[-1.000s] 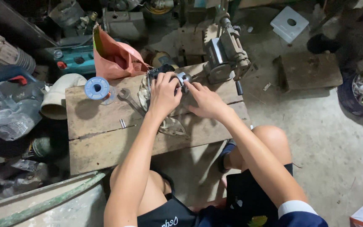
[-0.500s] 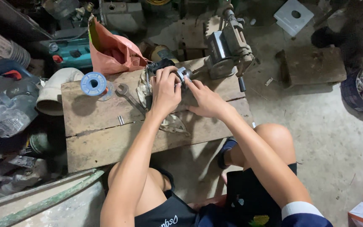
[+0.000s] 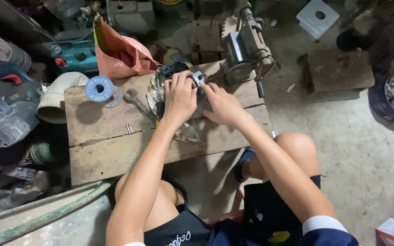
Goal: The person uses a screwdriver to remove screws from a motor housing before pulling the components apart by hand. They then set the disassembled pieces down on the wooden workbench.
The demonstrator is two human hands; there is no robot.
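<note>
On the far middle of the wooden surface (image 3: 115, 155) we keep a small dark metal power tool (image 3: 173, 70), just left of the geared machine (image 3: 245, 52). Our left hand (image 3: 179, 98) wraps closed over its body; our right hand (image 3: 222, 105) pinches its silvery end (image 3: 198, 77) with closed fingers. It looks stiff, heavy, perhaps greasy, so we would grip the body. A wrench (image 3: 135, 100) and blue spool (image 3: 99, 88) lie left.
</note>
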